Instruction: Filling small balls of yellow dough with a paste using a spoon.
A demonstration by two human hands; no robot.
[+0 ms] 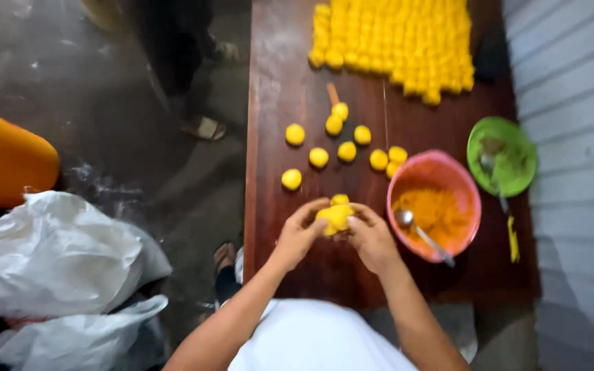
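Observation:
Both my hands meet over the near part of a dark wooden table (276,103). My left hand (299,233) and my right hand (371,237) together pinch a lump of yellow dough (334,217) between their fingertips. Another yellow ball (339,200) lies on the table just beyond it. Several loose yellow balls (346,151) are scattered across the middle of the table. A dense block of many yellow balls (397,38) fills the far end.
A pink bowl (408,172) of orange filling with a metal spoon (423,238) stands right of my hands. A green plate (520,148) with a spoon sits further right by a corrugated wall (572,82). White plastic bags (56,254) lie left; a person's sandalled foot (204,127) is beyond.

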